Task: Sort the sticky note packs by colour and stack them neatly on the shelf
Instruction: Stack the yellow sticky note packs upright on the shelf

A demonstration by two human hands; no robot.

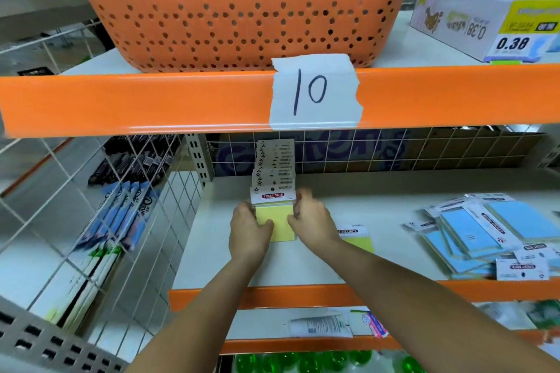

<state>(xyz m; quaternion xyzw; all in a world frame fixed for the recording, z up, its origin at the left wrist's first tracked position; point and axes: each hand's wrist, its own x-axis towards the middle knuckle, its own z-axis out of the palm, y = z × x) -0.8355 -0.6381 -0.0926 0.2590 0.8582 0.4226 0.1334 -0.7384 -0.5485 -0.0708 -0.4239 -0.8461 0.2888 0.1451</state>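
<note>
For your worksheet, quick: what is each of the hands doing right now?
Left hand: grips the left edge of the front yellow pack.
Right hand: grips the same pack's right edge.

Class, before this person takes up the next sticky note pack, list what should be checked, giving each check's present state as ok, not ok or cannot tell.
1. Front yellow pack held at both sides by left hand and right hand: ok.
2. Yellow row reaching back to the wire grid holds one colour only: ok.
3. Loose yellow pack added to the row: not ok, it lies apart.
4. Blue packs stacked neatly: not ok, scattered and overlapping.
5. Front pack flush with the row: cannot tell, hands cover its edges.
</note>
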